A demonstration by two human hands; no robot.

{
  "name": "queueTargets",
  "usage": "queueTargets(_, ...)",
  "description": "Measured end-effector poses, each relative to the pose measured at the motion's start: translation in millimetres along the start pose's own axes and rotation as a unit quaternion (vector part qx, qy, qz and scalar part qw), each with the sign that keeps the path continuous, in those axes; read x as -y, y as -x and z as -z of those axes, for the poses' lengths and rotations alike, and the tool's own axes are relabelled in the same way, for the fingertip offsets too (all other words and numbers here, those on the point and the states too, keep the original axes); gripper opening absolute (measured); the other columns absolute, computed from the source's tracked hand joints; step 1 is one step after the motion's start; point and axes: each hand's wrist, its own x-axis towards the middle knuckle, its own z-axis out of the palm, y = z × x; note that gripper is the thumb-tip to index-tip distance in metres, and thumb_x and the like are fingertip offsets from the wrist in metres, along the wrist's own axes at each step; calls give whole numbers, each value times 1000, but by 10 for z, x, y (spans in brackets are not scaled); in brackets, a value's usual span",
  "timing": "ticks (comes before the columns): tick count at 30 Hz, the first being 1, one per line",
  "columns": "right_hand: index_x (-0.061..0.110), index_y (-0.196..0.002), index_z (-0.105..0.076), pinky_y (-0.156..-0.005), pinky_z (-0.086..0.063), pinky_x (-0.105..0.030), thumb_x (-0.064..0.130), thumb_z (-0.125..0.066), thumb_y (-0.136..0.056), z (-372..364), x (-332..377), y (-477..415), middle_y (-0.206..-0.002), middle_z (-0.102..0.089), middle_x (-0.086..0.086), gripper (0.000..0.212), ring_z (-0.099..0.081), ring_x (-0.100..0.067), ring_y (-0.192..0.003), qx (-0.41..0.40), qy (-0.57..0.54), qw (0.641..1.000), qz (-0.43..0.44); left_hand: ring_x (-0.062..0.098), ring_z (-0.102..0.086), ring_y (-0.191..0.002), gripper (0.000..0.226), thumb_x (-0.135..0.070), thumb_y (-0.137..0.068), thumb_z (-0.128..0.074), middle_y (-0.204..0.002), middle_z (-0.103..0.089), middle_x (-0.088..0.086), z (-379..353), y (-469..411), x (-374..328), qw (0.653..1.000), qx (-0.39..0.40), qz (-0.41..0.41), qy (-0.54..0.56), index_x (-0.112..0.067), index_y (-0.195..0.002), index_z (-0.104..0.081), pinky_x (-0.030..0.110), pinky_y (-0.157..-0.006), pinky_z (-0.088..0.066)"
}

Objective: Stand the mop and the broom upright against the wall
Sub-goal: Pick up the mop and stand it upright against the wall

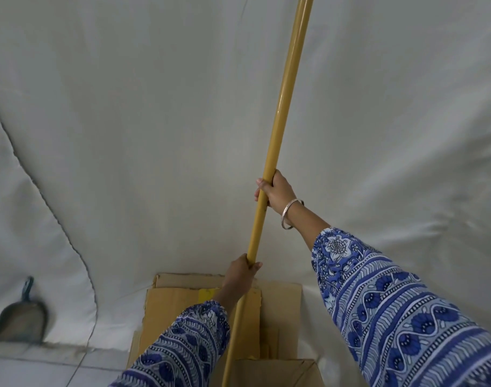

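Observation:
A long yellow handle (286,88) runs nearly upright, leaning slightly right, from the bottom of the view past the top edge, close to a wall draped in white cloth (155,121). My right hand (275,189) is wrapped around it midway up, a silver bangle on the wrist. Lower down my left hand (243,270) grips the same handle. The head of the tool is hidden below the frame, so I cannot tell whether it is the mop or the broom. The other tool is out of view.
Flattened cardboard sheets (183,305) lean against the cloth-covered wall below my hands, and an open cardboard box (275,372) sits at the bottom. A dark dustpan (22,317) stands against the wall at lower left on a pale ledge. A thin cord hangs down the cloth.

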Motion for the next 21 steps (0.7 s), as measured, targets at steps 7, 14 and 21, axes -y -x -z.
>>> queueTargets(7, 11, -98, -37, -64, -53, -30, 18, -41, -95, -3, 237, -126, -69, -53, -3, 9, -55, -16, -60, 30, 0, 999, 17, 6, -43, -50, 17, -34, -94, -50, -62, -46, -7, 40, 40, -145, 996, -84, -7, 2, -18, -89, -48, 19, -43, -35)
queueTargets(14, 11, -98, -35, -87, -52, -48, 17, -41, -95, -80, 379, -195, -68, -54, -4, 9, -56, -19, -62, 87, -4, 996, 32, 7, -45, -51, 24, -38, -94, -48, -64, -47, -6, 137, 39, -154, 992, -128, 3, -18, -15, -92, -49, 21, -44, -39)
queueTargets(21, 16, -93, -37, -79, -53, -43, 18, -40, -95, -320, 556, -222, -71, -55, -4, 5, -57, -21, -67, 148, 2, 988, 52, 7, -47, -50, 30, -43, -94, -43, -66, -50, -8, 319, 131, -72, 979, -198, 23, -54, -14, -98, -52, 20, -40, -36)
